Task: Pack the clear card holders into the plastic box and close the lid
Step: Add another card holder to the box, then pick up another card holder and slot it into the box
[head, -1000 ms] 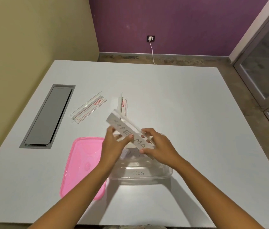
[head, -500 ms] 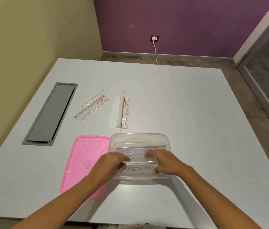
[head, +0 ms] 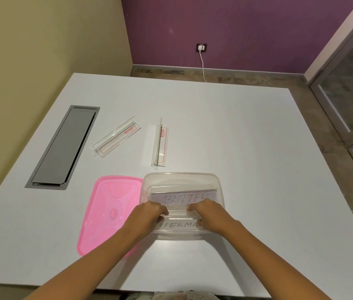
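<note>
fingers (head: 163, 210) curled, left hand (head: 147, 215), right hand (head: 212, 215) gripping card holder (head: 177, 215) in box (head: 220, 191)

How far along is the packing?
Done: the BUTTER holder lies in the box. In hand: the left hand and right hand hold a second holder in the box. Left: two holders on the table to pack, and the pink lid to close.
</note>
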